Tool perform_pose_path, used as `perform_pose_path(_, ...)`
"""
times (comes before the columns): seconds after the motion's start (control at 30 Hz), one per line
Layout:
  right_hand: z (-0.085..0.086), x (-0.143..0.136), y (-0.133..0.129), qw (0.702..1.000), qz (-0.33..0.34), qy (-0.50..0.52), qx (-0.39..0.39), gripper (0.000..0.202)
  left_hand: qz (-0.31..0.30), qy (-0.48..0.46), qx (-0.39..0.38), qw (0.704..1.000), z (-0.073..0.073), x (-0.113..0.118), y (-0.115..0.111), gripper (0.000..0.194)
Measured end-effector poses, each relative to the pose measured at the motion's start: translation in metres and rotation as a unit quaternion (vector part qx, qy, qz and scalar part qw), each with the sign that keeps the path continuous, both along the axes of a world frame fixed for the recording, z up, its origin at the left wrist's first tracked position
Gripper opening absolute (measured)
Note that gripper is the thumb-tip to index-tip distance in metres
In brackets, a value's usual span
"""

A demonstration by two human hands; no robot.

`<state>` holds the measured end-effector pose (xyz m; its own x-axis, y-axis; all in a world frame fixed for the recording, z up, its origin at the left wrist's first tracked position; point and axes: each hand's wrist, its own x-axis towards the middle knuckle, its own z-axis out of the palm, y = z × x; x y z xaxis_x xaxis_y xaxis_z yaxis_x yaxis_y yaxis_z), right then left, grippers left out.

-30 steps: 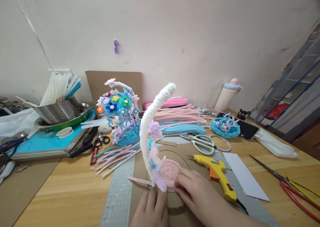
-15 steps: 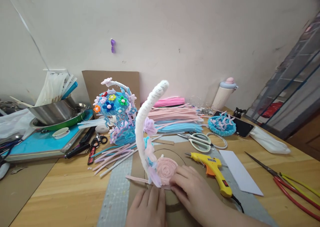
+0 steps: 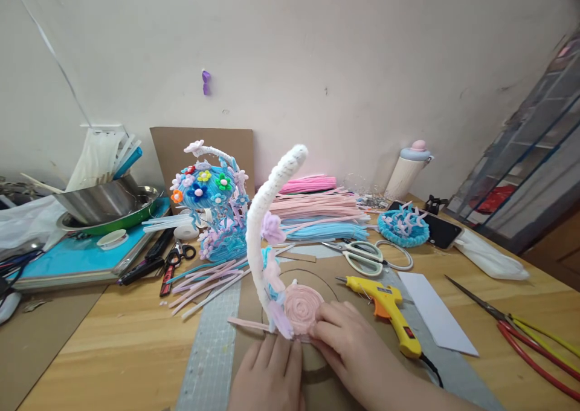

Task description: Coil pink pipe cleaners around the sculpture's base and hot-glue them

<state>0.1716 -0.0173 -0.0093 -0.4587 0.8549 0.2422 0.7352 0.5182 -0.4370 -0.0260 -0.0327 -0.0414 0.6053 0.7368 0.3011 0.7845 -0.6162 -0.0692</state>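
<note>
A flat spiral coil of pink pipe cleaner (image 3: 301, 307) lies on the cardboard in front of me, with a loose pink pipe cleaner (image 3: 248, 324) running along its near edge and out to the left. My left hand (image 3: 268, 372) is closed on this strip near the coil, thumb hidden. At the coil's right edge, my right hand (image 3: 347, 338) pinches the pink pipe cleaner with thumb and fingers. A curved white fuzzy stem (image 3: 255, 242) with lilac and blue flowers rises beside the coil, above my left fingers.
A yellow glue gun (image 3: 389, 311) lies right of my hands, near white-handled scissors (image 3: 362, 257) and red-and-yellow-handled shears (image 3: 507, 320). Pipe cleaner bundles (image 3: 317, 208) lie behind. A flowered blue lamp-like piece (image 3: 208, 193) stands left, past loose stems (image 3: 208, 284).
Both hands stay at the coil's near edge with hardly any movement; my left fingers have edged slightly towards the coil. The whole view has shifted slightly.
</note>
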Motion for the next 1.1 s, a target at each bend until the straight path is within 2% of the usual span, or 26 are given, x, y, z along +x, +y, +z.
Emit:
perform_pose_path(0.17,0.009,0.008,0.002,0.999,0.011,0.003,-0.032,0.021,-0.048,-0.026,0.029,0.998,0.002,0.005,0.003,0.042)
perform_pose_path(0.27,0.015,0.015,0.005,0.999,0.014,0.022,-0.042,0.025,-0.051,-0.031,-0.011,0.998,0.012,0.008,0.004,0.042)
perform_pose_path(0.4,0.019,0.025,0.011,0.999,-0.008,0.02,-0.037,0.016,-0.027,-0.05,-0.09,0.994,0.026,0.009,0.004,0.04)
perform_pose_path(0.5,0.019,0.03,0.013,1.0,0.011,-0.001,-0.026,0.016,-0.013,-0.073,-0.124,0.99,0.031,0.011,0.003,0.04)
perform_pose_path(0.67,0.018,0.029,0.011,0.999,0.018,-0.011,-0.023,0.01,-0.012,-0.076,-0.126,0.989,0.032,0.015,0.003,0.042)
perform_pose_path(0.8,0.012,0.023,0.008,1.0,0.002,0.007,-0.016,0.008,-0.013,-0.074,-0.109,0.991,0.029,0.015,0.003,0.036)
perform_pose_path(1.1,0.002,0.015,0.002,0.999,-0.019,0.025,-0.019,0.012,-0.056,-0.071,-0.061,0.994,0.024,0.014,0.006,0.032)
